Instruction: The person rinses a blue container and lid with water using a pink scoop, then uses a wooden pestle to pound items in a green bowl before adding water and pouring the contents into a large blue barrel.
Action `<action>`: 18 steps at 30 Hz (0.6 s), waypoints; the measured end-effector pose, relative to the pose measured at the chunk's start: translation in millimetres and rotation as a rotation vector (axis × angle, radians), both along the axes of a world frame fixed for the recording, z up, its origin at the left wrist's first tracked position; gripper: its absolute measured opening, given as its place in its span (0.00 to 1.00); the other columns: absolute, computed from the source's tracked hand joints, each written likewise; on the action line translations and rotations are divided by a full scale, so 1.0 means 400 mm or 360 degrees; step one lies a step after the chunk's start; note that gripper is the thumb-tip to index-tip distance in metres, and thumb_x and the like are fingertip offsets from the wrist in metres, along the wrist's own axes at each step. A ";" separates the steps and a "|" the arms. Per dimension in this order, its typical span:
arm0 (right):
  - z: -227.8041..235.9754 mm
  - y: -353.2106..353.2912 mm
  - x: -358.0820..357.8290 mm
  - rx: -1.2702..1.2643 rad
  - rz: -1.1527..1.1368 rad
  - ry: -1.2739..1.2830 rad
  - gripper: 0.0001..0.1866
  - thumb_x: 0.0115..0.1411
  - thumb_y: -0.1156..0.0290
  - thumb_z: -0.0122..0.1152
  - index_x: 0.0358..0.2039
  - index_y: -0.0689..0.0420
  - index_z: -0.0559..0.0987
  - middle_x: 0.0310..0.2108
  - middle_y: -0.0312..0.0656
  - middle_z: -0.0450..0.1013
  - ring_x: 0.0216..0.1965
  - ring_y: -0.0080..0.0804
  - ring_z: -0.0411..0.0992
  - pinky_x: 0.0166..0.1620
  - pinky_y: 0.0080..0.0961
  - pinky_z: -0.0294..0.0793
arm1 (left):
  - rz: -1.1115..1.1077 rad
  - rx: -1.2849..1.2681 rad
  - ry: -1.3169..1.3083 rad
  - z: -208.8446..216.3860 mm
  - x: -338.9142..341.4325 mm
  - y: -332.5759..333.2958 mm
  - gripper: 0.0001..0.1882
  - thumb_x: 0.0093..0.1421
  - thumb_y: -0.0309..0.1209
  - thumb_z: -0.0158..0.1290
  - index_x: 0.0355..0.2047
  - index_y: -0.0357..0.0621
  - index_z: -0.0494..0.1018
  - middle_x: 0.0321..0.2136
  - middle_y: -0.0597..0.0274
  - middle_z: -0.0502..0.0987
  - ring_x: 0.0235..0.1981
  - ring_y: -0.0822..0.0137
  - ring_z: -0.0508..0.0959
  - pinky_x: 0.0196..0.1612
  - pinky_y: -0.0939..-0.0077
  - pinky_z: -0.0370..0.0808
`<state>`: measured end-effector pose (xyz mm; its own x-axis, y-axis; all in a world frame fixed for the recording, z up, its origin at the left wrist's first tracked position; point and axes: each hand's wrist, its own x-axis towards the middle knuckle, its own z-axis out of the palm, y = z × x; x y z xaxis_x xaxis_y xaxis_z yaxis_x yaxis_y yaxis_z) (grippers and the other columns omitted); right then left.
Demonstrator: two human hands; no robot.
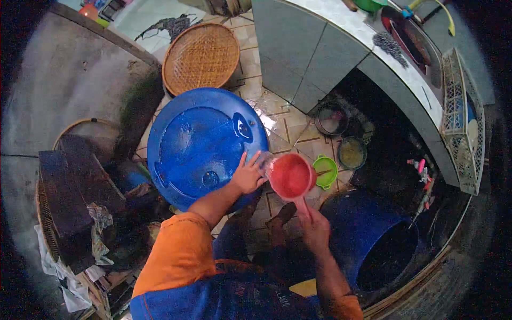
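My right hand (316, 230) is closed round the handle of a pink dipper (290, 175), whose round bowl faces up toward me. Beside the dipper's rim, my left hand (248, 175) is spread with fingers stretched out, over the right edge of a large round blue lid (200, 144). A clear, shiny blur lies between those fingers and the dipper; it looks like water, though I cannot make it out for sure. The lid's top is wet.
A woven bamboo tray (201, 57) is beyond the lid. A green strainer-like bowl (324, 172), two pots (332, 118) and a blue drum (341, 229) on its side stand to the right. Dark boards (64, 197) lean at left; a tiled counter (298, 48) runs along the far right.
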<state>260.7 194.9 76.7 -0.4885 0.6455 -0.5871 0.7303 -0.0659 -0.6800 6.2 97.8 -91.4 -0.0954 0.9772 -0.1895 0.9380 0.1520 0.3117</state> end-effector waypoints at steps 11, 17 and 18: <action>-0.054 0.005 -0.225 0.0614 -0.0021 0.0277 0.15 0.59 0.70 0.57 0.45 0.61 0.77 0.29 0.47 0.77 0.30 0.36 0.78 0.35 0.29 0.74 | 0.0601 0.0061 0.0079 -0.039 -0.131 0.208 0.37 0.58 0.51 0.46 0.65 0.50 0.56 0.68 0.53 0.47 0.69 0.46 0.45 0.66 0.42 0.40; -0.048 0.031 -0.229 0.0581 -0.0025 -0.0036 0.16 0.59 0.68 0.56 0.47 0.55 0.77 0.35 0.53 0.76 0.37 0.53 0.76 0.41 0.41 0.73 | -0.0132 -0.0035 -0.0009 -0.042 -0.075 0.155 0.36 0.55 0.48 0.51 0.63 0.50 0.61 0.67 0.54 0.52 0.68 0.46 0.47 0.66 0.41 0.41; -0.048 0.032 -0.228 0.0581 -0.0021 -0.0041 0.16 0.59 0.68 0.56 0.47 0.55 0.77 0.35 0.53 0.76 0.37 0.53 0.76 0.41 0.41 0.73 | 0.0111 0.0029 0.0066 -0.037 -0.096 0.165 0.36 0.54 0.47 0.52 0.62 0.50 0.62 0.67 0.55 0.53 0.68 0.46 0.47 0.66 0.41 0.41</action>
